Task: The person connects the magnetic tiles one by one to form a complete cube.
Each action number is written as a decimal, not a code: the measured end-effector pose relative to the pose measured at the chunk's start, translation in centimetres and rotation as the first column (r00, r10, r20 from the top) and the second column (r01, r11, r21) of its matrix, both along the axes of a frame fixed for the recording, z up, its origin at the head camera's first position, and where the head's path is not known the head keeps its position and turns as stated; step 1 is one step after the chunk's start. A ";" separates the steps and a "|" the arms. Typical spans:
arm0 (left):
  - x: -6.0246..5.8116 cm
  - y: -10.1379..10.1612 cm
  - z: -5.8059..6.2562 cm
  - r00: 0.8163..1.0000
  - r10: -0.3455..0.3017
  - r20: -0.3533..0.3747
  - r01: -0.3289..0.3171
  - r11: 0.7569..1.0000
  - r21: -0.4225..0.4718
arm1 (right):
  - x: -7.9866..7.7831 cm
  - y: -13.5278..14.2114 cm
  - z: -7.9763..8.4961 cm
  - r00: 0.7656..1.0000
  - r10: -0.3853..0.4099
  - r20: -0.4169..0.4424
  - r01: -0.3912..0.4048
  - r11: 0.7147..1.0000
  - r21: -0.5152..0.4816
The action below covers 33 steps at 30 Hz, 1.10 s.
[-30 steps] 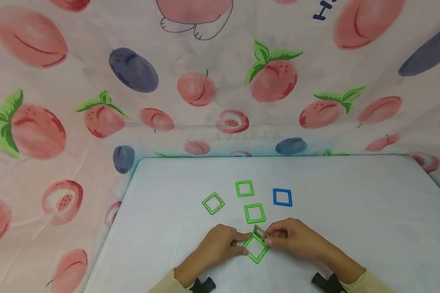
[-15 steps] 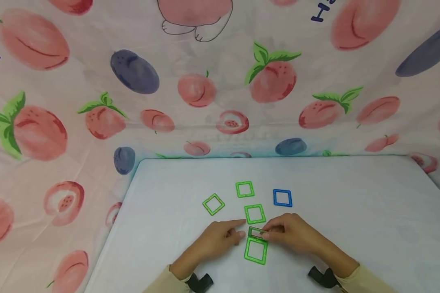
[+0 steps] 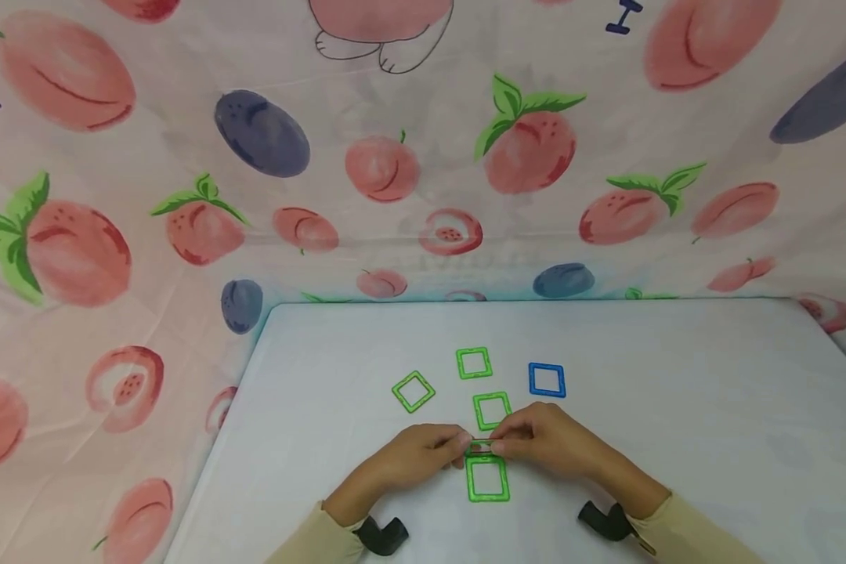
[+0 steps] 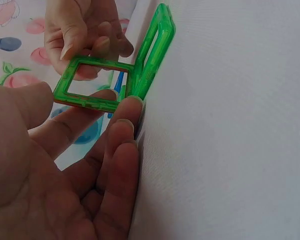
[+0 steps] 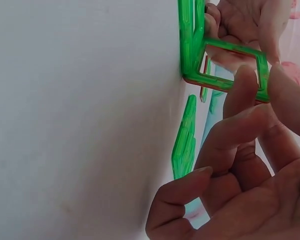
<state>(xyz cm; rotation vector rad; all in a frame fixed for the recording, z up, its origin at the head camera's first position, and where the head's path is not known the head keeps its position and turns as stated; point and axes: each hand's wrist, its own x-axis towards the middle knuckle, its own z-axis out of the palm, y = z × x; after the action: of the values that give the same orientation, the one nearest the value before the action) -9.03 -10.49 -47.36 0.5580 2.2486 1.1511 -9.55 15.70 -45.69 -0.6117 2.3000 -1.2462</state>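
Observation:
Two green square-frame magnetic tiles meet along one edge. One, the flat tile (image 3: 471,479), lies on the table; the other, the upright tile (image 4: 105,63), stands up from its far edge. My left hand (image 3: 414,456) pinches the upright tile's left side between thumb and index finger, the other fingers resting low by the joined edge. On the opposite side my right hand (image 3: 551,440) pinches the same tile with thumb and index fingertip. In the head view the hands partly cover the upright tile.
Beyond the hands lie more green tiles: a near one (image 3: 477,413), a far one (image 3: 474,375) and a turned one (image 3: 403,399) at left. A blue tile (image 3: 547,394) lies to the right. Fruit-patterned cloth (image 3: 381,251) hangs behind the white table (image 3: 677,407).
The flat tile has turned to lie squarer to me, and the upright tile stands steeper. My left hand left the tiles half a second ago and now grips the upright one.

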 end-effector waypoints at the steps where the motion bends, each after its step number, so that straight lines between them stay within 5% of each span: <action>1: 0.0 0.0 0.0 1.000 -0.001 0.001 0.001 1.000 0.000 | -0.1 -0.1 0.0 1.000 0.002 0.004 -0.002 1.000 -0.008; 11: 0.0 -0.1 0.1 1.000 -0.024 0.013 0.024 1.000 0.004 | -0.7 0.1 -0.1 0.998 0.049 0.051 -0.046 0.998 -0.052; 17: 0.0 -0.2 0.2 0.999 -0.044 -0.003 0.044 0.999 0.005 | -1.1 0.3 0.0 0.999 0.011 0.046 -0.013 0.999 0.042; 27: -0.1 -0.1 0.3 0.998 -0.055 -0.016 0.055 0.998 0.018 | -2.4 1.3 -0.1 0.990 0.034 -0.138 -0.010 0.986 0.168; 33: -0.2 0.0 0.5 0.999 -0.042 -0.010 0.042 0.999 0.008 | -2.5 1.3 0.0 0.987 0.006 -0.164 0.031 0.973 0.228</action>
<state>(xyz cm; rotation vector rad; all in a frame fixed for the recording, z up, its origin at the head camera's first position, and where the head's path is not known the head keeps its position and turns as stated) -9.23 -10.48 -46.86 0.6127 2.2309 1.1394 -12.01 17.01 -45.72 -0.6372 2.5399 -0.9454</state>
